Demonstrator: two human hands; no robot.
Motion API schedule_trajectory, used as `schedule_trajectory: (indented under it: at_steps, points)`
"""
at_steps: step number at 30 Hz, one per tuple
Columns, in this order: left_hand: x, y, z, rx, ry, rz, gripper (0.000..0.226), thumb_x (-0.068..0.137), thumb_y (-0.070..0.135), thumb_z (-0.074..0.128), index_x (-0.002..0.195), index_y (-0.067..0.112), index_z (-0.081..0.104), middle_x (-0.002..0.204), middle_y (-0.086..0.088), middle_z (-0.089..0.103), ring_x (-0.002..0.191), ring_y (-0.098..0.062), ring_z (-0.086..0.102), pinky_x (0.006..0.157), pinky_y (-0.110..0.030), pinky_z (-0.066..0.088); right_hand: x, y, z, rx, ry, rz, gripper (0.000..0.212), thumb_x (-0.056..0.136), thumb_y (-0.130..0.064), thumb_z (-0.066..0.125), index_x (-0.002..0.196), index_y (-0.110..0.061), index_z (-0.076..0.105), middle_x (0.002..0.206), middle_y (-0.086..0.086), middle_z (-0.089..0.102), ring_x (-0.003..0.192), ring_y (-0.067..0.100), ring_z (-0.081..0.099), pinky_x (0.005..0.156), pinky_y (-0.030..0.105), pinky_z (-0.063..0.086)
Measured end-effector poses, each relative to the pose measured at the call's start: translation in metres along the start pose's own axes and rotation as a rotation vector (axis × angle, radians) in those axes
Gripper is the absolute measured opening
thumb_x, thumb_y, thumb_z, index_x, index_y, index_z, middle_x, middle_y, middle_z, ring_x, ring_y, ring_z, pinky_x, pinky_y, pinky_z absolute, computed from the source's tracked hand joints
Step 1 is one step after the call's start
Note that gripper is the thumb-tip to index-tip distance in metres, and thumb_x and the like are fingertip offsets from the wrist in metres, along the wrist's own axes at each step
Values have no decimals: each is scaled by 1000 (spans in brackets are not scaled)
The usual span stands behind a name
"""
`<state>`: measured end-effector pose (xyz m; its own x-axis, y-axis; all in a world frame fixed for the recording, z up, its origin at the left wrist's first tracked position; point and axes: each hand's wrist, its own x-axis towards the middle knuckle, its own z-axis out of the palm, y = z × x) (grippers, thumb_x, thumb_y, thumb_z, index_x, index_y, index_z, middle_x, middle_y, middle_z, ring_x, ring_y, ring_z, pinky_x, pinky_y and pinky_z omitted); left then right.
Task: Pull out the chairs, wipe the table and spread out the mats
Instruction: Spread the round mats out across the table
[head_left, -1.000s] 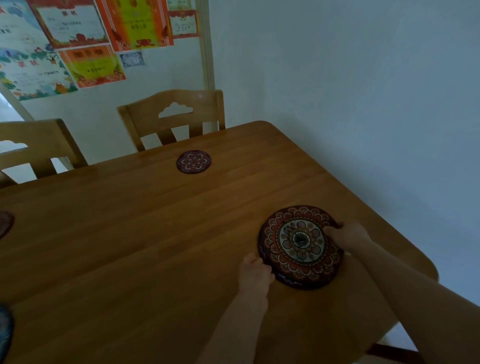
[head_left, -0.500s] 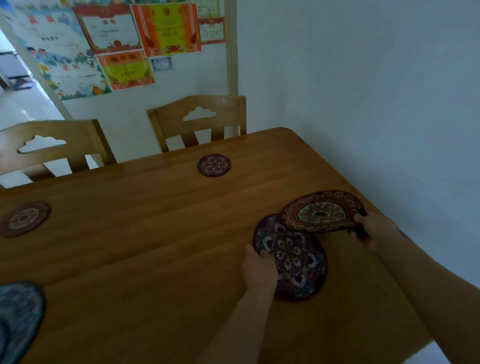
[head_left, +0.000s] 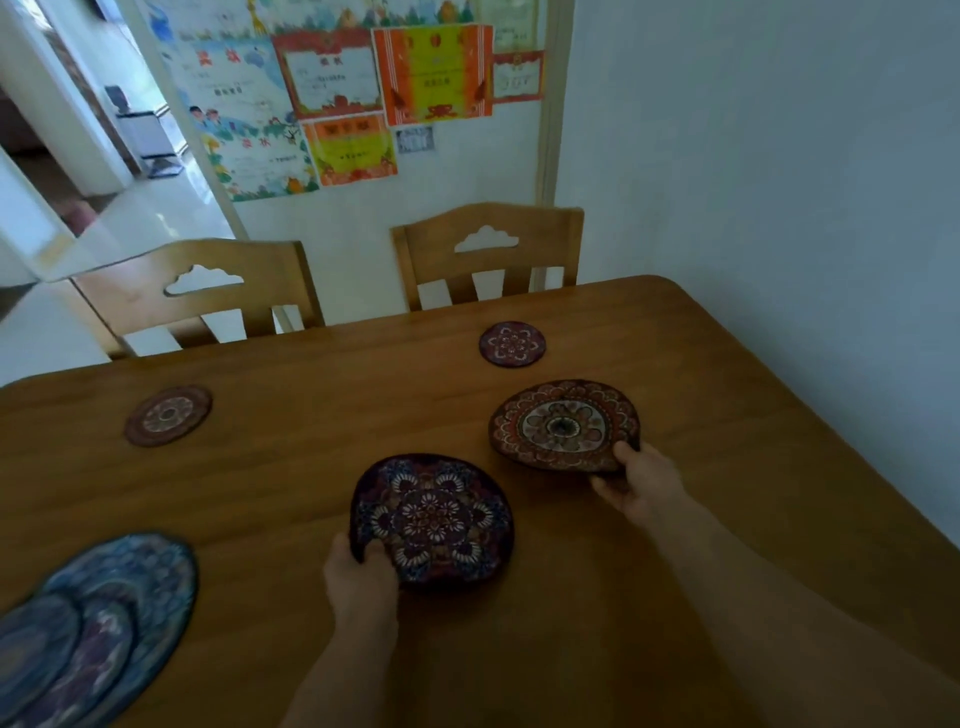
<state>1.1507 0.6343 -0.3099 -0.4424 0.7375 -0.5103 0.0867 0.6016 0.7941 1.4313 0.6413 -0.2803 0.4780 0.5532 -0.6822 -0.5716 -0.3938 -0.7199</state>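
Note:
On the wooden table (head_left: 291, 483), my left hand (head_left: 361, 577) grips the near-left edge of a dark purple round mat (head_left: 434, 519), whose edge is bent up slightly. My right hand (head_left: 641, 480) pinches the near rim of a red round mat (head_left: 563, 426), held tilted just above the table to the right of the purple one. A small purple coaster (head_left: 511, 344) lies beyond them, and a small brown-red coaster (head_left: 167, 415) lies at the far left. A pile of blue round mats (head_left: 93, 629) sits at the near left.
Two wooden chairs (head_left: 488, 254) (head_left: 202, 291) stand at the table's far side. A white wall (head_left: 779, 208) runs along the table's right edge. Colourful certificates (head_left: 343, 98) hang on the wall behind the chairs. An open doorway (head_left: 78, 156) lies at the far left.
The red mat came off the top of the purple one and moved right and away with my right hand. My left hand took hold of the purple mat. The camera turned left, showing more mats.

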Motion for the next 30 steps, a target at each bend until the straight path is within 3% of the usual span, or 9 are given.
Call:
schedule_trajectory:
  at_steps: [4,8,13,15,18,22,26,28,30]
  points:
    - [11,-4,-10,-52,-17,-27,48,103,17,47,149,12,36,143,-12,49,127,-36,51,101,-54,47,4,18,10,-138,64,32,31,99,2,46,128,-7,52,101,15,58,74,30,62,53,36,58]
    - [12,-2,-16,-102,-39,-25,42,103,14,46,145,10,42,132,-13,57,116,-36,57,98,-53,50,0,19,12,-136,94,18,22,97,7,47,111,-10,51,103,15,56,89,34,63,49,34,58]
    - [7,1,-24,-140,-59,-6,14,104,9,43,111,19,49,91,1,56,87,-25,57,85,-45,54,-1,24,15,-148,132,8,23,98,6,45,114,-8,54,108,17,56,94,34,60,53,37,56]
    - [3,3,-27,-152,-68,0,14,104,8,42,111,18,49,94,-1,56,88,-25,56,84,-44,53,0,26,15,-147,149,4,27,98,5,46,121,-5,56,110,17,56,95,35,60,54,37,54]
    - [1,4,-31,-184,-79,-14,27,104,8,43,129,11,50,101,-5,55,94,-28,56,89,-47,53,0,30,13,-141,169,-8,35,98,5,45,131,-4,53,117,18,56,97,35,58,55,37,53]
    - [3,-1,-36,-195,-91,-22,30,104,8,42,133,9,49,112,-10,57,94,-27,56,80,-41,52,-1,35,11,-166,183,6,34,98,1,47,132,-3,52,121,20,56,90,33,58,67,39,55]
    - [8,-4,-41,-220,-103,-43,34,104,9,43,137,12,47,122,-11,58,98,-27,57,81,-41,53,-2,49,6,-579,442,-197,45,99,-25,50,132,5,43,113,24,58,98,38,59,85,47,52]
    - [12,-4,-44,-263,-115,-82,38,103,9,44,141,13,45,126,-12,58,101,-28,58,83,-43,54,-13,59,17,-692,352,-374,43,101,-36,43,124,-1,48,101,18,62,87,34,62,76,44,53]
    - [12,-2,-48,-314,-140,-121,39,103,8,44,141,14,46,119,-10,58,103,-29,59,85,-44,54,-29,70,39,-787,114,-396,50,102,-47,37,107,-2,60,81,10,62,67,26,59,64,39,50]
